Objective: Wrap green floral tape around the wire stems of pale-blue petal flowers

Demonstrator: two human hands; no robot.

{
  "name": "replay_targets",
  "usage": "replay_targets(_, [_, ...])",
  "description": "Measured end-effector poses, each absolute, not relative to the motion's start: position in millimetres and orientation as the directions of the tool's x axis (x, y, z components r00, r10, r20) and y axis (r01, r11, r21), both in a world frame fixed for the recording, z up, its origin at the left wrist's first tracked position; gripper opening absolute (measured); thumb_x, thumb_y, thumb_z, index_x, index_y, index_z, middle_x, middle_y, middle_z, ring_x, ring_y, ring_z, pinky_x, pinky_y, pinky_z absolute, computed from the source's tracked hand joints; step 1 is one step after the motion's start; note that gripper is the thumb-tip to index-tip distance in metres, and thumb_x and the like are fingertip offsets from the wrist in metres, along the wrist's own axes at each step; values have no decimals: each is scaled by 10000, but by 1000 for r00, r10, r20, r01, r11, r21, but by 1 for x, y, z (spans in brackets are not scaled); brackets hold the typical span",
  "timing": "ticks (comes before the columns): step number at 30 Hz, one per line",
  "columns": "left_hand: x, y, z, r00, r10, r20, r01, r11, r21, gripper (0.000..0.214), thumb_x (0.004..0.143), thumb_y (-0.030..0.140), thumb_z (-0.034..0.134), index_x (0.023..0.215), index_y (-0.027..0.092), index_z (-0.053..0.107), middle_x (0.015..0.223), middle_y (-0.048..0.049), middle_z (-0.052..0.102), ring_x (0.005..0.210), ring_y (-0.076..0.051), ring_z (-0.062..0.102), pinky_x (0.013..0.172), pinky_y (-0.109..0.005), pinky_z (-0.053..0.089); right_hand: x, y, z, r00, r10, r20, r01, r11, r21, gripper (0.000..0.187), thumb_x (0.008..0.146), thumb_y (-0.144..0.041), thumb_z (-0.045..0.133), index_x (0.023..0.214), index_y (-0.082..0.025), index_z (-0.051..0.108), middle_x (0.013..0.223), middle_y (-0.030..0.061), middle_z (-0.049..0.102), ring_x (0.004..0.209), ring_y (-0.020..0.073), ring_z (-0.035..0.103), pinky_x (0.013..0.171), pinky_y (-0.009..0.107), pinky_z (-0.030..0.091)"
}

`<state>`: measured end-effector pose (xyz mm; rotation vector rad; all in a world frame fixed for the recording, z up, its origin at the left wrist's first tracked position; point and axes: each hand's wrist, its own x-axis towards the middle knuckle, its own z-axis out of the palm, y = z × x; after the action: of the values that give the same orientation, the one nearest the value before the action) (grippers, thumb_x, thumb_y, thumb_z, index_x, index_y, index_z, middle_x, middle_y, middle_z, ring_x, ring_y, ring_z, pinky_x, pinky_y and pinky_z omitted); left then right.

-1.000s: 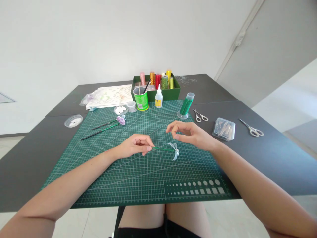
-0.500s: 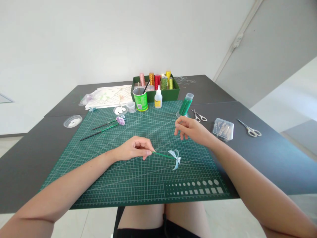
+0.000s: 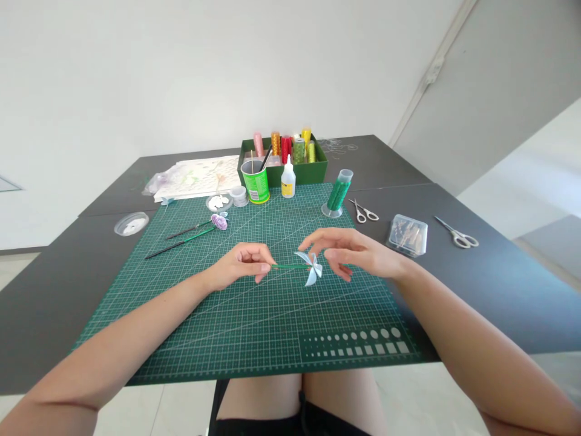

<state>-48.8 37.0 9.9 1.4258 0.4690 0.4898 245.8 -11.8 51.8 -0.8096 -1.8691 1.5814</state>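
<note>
Our left fingers (image 3: 259, 268) pinch one green stem (image 3: 290, 266) bearing one pale-blue flower (image 3: 315, 272) over the one cutting mat (image 3: 218, 339); our right fingers (image 3: 320, 235) curve apart beside the petals, contact unclear. Across mat and counter (image 3: 499, 290) we count two scissors (image 3: 454, 232), one green spool (image 3: 338, 194), one squeeze bottle (image 3: 288, 181).

You wore black shorts (image 3: 276, 426), seen at the lower edge of the view and covering the upper part of your bare thighs (image 3: 263, 395). A dark, narrow cord (image 3: 303, 401) with a thickened end lay between the legs. Your left forearm (image 3: 149, 330) and right forearm (image 3: 458, 327) were bare and slender, tapering to narrow wrists. Your left hand (image 3: 245, 263) and right hand (image 3: 363, 253) were likewise bare, with slim fingers; nail detail was too small to tell.
</note>
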Motion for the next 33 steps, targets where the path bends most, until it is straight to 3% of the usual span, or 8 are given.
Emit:
replay_targets(3, [-49,38,9,809,588,-18,-37,81,996,261,879,376,780,873,134,681,569,30,584,513,-81,485,530,-196,392,249,-11,54,-685,729,-6,175,156,-972,455,949,-572,635,1049,-137,725,671,-9,641,502,76,464,465,226,335])
replay_targets(6, [-49,38,8,818,575,-26,-22,75,997,262,884,379,775,881,133,687,574,27,588,521,-83,495,538,-198,398,251,-10,58,-682,731,9,250,245,-937,426,927,-538,680,782,-141,734,644,1,617,558,87,453,512,244,313])
replay_targets(10, [-49,38,8,833,550,-59,22,74,997,282,867,394,788,884,129,694,585,26,585,523,-89,512,534,-205,400,251,-9,63,-661,747,68,200,263,-944,466,941,-540,659,681,-157,705,617,4,609,552,94,444,522,255,320])
replay_targets(14, [-48,37,8,837,543,-58,18,80,997,282,873,397,782,892,130,695,582,26,583,523,-88,509,532,-203,394,251,-10,65,-704,704,100,138,273,-952,456,956,-515,655,688,-153,724,635,22,644,558,100,491,523,251,347])
replay_targets(18, [-48,38,7,821,569,-51,0,90,996,281,874,398,781,884,134,688,575,29,585,519,-81,488,529,-194,384,251,-14,67,-808,587,45,143,270,-952,402,973,-448,656,742,-139,770,603,7,633,507,76,429,482,237,312])
replay_targets(21, [-48,39,7,804,593,-48,-2,83,997,281,871,399,781,879,137,680,572,29,585,519,-85,490,526,-196,386,248,-17,68,-861,509,5,132,233,-963,388,975,-440,656,788,-131,799,627,21,672,510,77,457,475,228,334])
replay_targets(29, [-46,38,9,846,527,-84,74,41,996,267,880,379,773,900,125,693,627,14,612,552,-93,546,543,-205,426,250,-17,66,-714,681,166,35,272,-962,370,976,-458,654,864,-159,841,788,81,781,677,148,653,620,263,480])
replay_targets(33, [-41,31,10,872,475,-121,101,68,993,253,883,367,774,891,125,699,668,2,632,560,-90,562,536,-201,434,243,-16,57,-696,708,117,106,263,-959,405,973,-507,640,1002,-160,847,749,54,730,630,129,554,577,269,411])
